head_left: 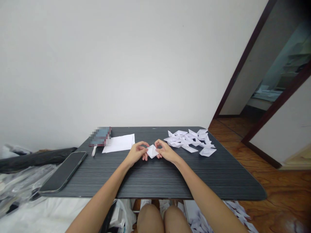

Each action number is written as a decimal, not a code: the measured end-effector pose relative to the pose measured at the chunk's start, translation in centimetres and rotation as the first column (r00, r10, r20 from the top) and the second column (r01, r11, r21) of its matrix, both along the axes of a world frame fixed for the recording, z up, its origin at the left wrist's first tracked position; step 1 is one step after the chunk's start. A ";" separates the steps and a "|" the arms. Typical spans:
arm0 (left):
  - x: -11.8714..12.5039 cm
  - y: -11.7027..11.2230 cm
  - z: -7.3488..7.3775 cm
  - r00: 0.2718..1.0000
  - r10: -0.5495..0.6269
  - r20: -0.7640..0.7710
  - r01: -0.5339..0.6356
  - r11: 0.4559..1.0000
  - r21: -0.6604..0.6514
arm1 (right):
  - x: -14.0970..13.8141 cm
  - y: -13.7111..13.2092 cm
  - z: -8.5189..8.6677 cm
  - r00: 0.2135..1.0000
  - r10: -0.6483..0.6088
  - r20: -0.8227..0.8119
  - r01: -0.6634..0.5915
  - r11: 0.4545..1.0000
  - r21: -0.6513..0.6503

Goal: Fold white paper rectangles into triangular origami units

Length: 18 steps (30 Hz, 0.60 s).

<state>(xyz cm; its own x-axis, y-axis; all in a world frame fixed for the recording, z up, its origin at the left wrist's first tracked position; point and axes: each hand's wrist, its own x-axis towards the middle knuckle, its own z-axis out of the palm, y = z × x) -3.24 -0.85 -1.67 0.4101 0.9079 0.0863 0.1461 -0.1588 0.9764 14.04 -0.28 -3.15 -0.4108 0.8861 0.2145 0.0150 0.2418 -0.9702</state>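
A small folded white paper piece point(152, 151) sits between both hands at the middle of the dark striped table point(150, 176). My left hand point(138, 152) pinches its left side with curled fingers. My right hand point(164, 150) pinches its right side the same way. A pile of several finished folded white paper shapes point(190, 140) lies just to the right of my right hand. A stack of flat white sheets point(119, 143) lies to the left of my left hand.
A black phone point(64, 171) lies face up at the table's left edge. A small dark notebook point(100, 136) and a white pen point(93, 151) sit by the sheets. Wooden floor and a doorway are at the right; loose paper lies under the table.
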 end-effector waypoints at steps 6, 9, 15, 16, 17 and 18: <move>-1.1 -0.5 -0.1 0.904 0.036 -0.426 0.128 0.928 0.349 | 0.1 -0.1 -0.4 0.919 -0.191 0.344 0.068 0.938 0.339; -1.9 -1.2 0.3 0.837 0.046 -0.545 0.258 0.846 0.467 | 0.0 -0.5 -0.3 0.862 -0.244 0.445 0.024 0.895 0.445; -2.5 -1.0 0.0 0.803 0.050 -0.594 0.350 0.768 0.537 | 0.5 -1.6 0.8 0.854 -0.188 0.485 -0.081 0.873 0.480; -2.5 -0.9 -0.1 0.806 0.042 -0.591 0.354 0.765 0.537 | 0.7 -1.8 1.0 0.851 -0.169 0.497 -0.107 0.871 0.480; -2.4 -0.8 -0.2 0.809 0.038 -0.587 0.356 0.763 0.539 | 0.9 -2.1 1.2 0.848 -0.149 0.509 -0.132 0.870 0.474; -2.4 -0.7 -0.2 0.810 0.041 -0.585 0.355 0.760 0.544 | 1.0 -2.3 1.4 0.844 -0.127 0.521 -0.156 0.871 0.465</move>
<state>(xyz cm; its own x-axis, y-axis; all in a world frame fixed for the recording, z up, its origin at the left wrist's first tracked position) -5.62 -1.56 -1.91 0.6947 0.6509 0.3062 0.5177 -0.7480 0.4154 15.06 -2.55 -1.73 -0.5952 0.7226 0.3516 0.4731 0.6688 -0.5735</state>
